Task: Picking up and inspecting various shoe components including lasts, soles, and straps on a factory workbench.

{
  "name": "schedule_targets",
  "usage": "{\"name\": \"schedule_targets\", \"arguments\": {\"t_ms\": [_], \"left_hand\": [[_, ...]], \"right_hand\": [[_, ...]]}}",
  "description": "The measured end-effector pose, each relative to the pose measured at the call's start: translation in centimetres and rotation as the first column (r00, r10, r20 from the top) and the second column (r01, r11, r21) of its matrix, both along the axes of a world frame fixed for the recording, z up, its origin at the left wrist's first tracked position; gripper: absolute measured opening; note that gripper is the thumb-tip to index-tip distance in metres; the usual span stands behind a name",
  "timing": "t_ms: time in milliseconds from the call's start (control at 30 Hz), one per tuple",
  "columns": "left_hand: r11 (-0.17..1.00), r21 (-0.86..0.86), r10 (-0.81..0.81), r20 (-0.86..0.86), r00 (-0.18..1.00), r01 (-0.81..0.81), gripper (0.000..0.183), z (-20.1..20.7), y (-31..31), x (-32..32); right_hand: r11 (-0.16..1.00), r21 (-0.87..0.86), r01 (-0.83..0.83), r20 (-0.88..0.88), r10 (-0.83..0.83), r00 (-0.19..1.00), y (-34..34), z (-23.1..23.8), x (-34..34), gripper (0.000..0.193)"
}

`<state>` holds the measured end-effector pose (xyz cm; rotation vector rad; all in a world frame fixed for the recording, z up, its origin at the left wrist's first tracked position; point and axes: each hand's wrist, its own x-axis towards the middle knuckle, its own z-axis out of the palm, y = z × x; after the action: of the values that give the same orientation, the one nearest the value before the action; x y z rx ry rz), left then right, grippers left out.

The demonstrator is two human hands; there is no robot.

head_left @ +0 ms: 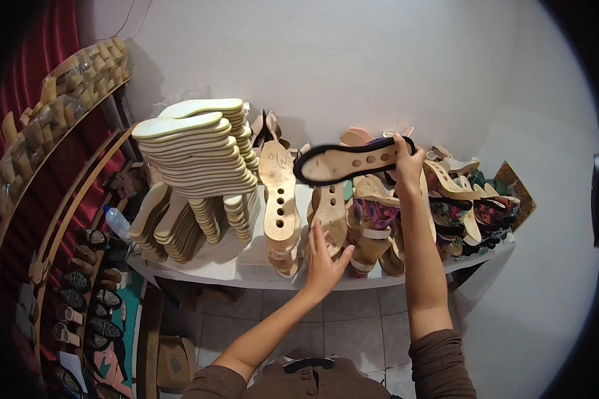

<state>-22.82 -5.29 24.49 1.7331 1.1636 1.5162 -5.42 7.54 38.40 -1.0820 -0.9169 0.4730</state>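
Note:
My right hand (410, 163) grips one end of a shoe sole (326, 166), tan with a black edge and a row of round holes, holding it sideways above the table. With fingers spread, my left hand (323, 269) reaches over the near end of a wooden sole (330, 203), its fingertips at or on that sole; whether they press on it I cannot tell. Left of this hand stands a stack of wooden soles, the top one (277, 173) marked by dark holes. Right of it, floral-strapped sandals (374, 214) are heaped, partly hidden by my right forearm.
Tall piles of cream insoles (186, 126) fill the white table's (259, 265) left part. More sandals (492, 206) crowd its right end. Curved shelves at the left hold shoes (78, 280) and wrapped wooden heels (66, 106). A plastic bottle (116, 221) stands beside the table; a cardboard box (176, 362) is below.

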Motion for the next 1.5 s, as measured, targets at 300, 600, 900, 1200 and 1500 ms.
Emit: {"name": "schedule_targets", "arguments": {"t_ms": [300,600,900,1200,1500], "left_hand": [[0.955,0.026,-0.297,0.071,0.952,0.296,0.072,3.0,3.6,2.6],[0.934,0.064,-0.314,0.618,0.721,0.352,0.057,7.3,4.4,3.2],[0.994,0.082,-0.088,0.204,0.975,0.072,0.049,5.0,5.5,-0.7],[0.996,-0.067,-0.041,0.161,0.986,0.052,0.042,2.6,3.5,-2.7],[0.996,-0.085,-0.009,0.101,0.995,0.017,0.045,1.2,3.0,-1.9]], "right_hand": [[0.998,0.056,-0.028,-0.642,0.057,0.765,-6.9,-2.7,-3.4,0.063],[0.982,-0.077,-0.175,-0.279,0.147,0.949,-10.4,-5.3,-6.1,0.047],[0.989,-0.147,-0.016,0.601,0.102,0.793,-11.3,-8.2,-7.1,0.039],[0.981,-0.192,0.014,0.663,0.119,0.739,-12.1,-11.0,-9.4,0.031],[0.979,-0.193,-0.067,0.617,0.174,0.767,-12.1,-13.2,-8.4,0.034]]}}
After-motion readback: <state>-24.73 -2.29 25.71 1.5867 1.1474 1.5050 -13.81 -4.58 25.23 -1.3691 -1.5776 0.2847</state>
